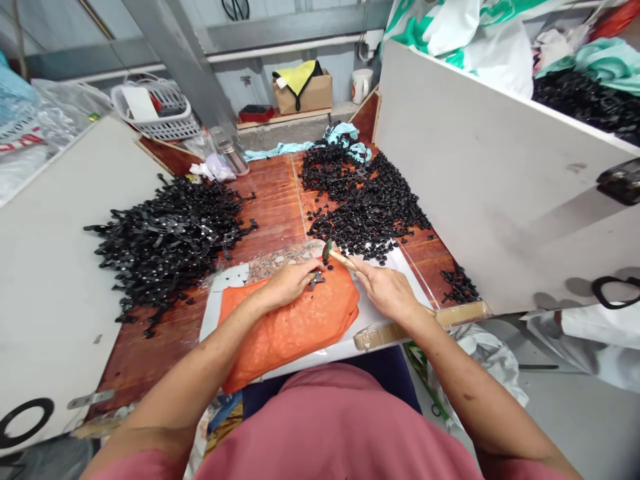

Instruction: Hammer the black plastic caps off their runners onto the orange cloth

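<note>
My right hand [387,288] is closed round the pale handle of a small hammer [343,258], its dark head just beyond the fingertips of my left hand. My left hand [293,283] rests on a folded orange cloth [280,330], fingers pinched at a small black plastic part [317,281]. A few tiny black pieces lie by the hammer head. Under the cloth is a white sheet [370,317], and a speckled stone slab [280,260] shows at its far edge. How the fingers grip the part is too small to see fully.
A heap of long black parts [170,240] covers the table's left; a heap of small black pieces [370,200] fills the back right. Grey boards [480,180] wall both sides. Behind stand a metal flask [233,152], a grey basket [165,123], a cardboard box [310,97] and a mug [361,87].
</note>
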